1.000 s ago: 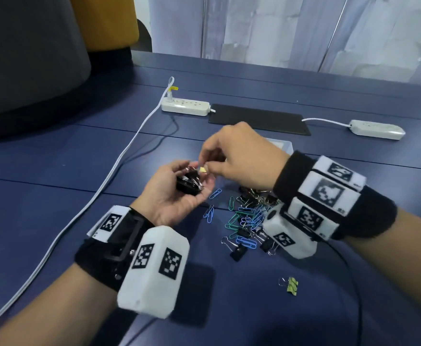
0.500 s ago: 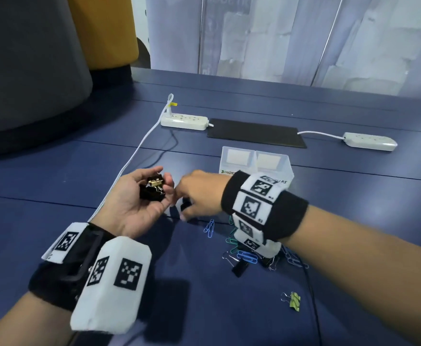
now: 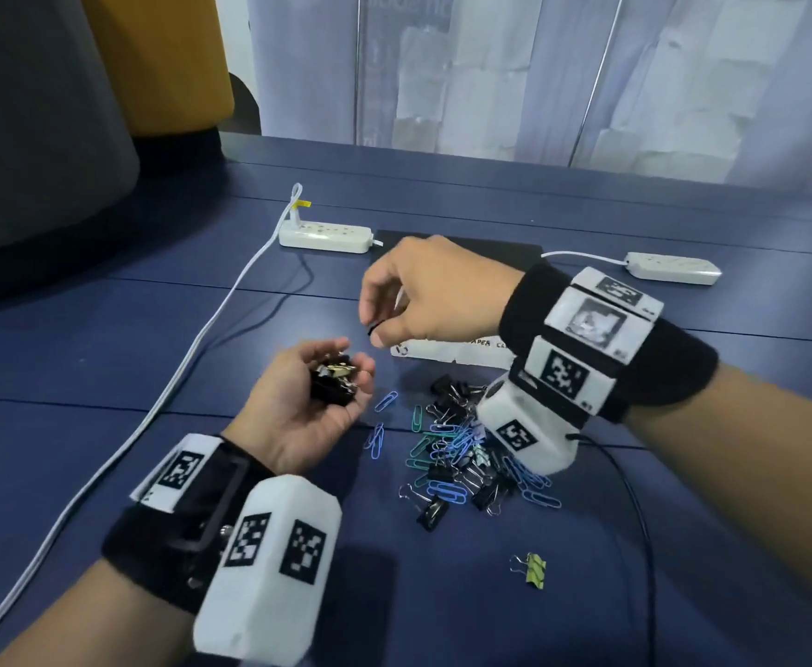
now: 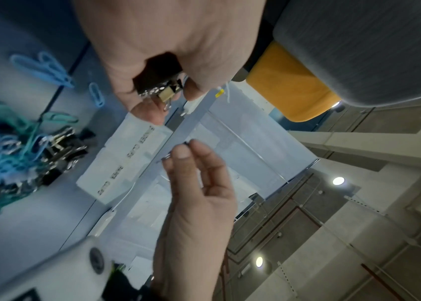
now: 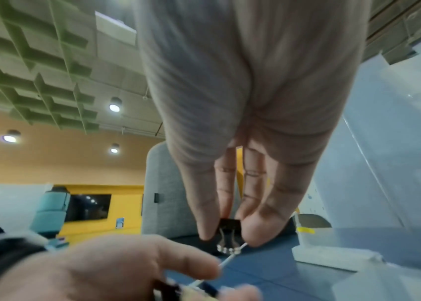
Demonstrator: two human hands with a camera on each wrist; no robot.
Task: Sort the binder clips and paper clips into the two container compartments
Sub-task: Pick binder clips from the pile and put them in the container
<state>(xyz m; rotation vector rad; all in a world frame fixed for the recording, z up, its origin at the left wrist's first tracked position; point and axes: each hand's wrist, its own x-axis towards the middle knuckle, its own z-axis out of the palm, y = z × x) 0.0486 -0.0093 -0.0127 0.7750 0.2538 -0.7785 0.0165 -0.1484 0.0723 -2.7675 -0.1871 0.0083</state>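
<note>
Binder clip (image 5: 227,223) pinched at right hand (image 3: 435,293) fingertips (handles dangling); left hand (image 3: 305,406) cups clip bunch (image 3: 334,380).

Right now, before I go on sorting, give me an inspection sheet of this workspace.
Surface: dark blue table.
Job's things: white two-compartment container, mostly hidden behind the right hand in the head view; mixed pile of black binder clips and blue-green paper clips.
Clutter: lone yellow-green binder clip; black mat.
Grippers: left hand cups several binder clips; right hand pinches one small black binder clip.
Cables: white cable; two white power strips.
Surroundings: grey and yellow furniture.
</note>
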